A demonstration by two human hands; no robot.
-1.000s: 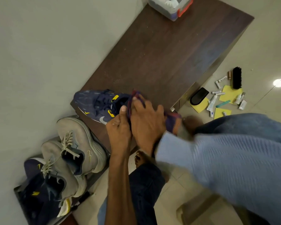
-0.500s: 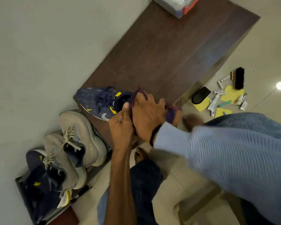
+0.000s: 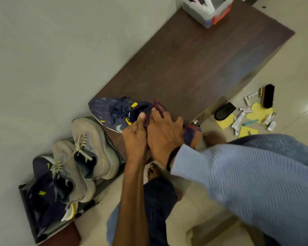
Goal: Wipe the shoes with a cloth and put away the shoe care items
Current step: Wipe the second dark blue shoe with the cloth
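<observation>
Navy shoe [image 3: 117,114] sits on the near-left corner of the dark wood desk [image 3: 194,64], toe toward the wall, heel end toward the person. Left hand [image 3: 134,137]: grip closed on the shoe's heel end, fingers curled, thumb up against the collar. Right hand [image 3: 164,132]: grip holding the cloth [image 3: 192,133], dark purple with orange stripes, fingers curled over it and pressing it onto the collar area. One end of the cloth pokes out above the fingertips, the other hangs off the desk edge by the wrist. Hands touch side by side; contact under the palms is hidden. Right arm is in a light blue ribbed sleeve with a black band at the wrist, left forearm bare. Below-left of the desk, a low dark tray [image 3: 36,231] against the wall carries two grey shoes [image 3: 94,144] side by side, with a second navy shoe [image 3: 46,197] just beside them at the tray's near end. Far end of the desk: clear plastic box [image 3: 208,13] with an orange latch, contents too small to tell. Floor right of the desk: black-bristle brush [image 3: 268,95], black oval applicator [image 3: 224,110], yellow pads [image 3: 260,112], several small white tubes [image 3: 238,119], all loose, near each other, well apart from the hands. Bare foot [image 3: 154,172] on the floor tiles below the hands.
</observation>
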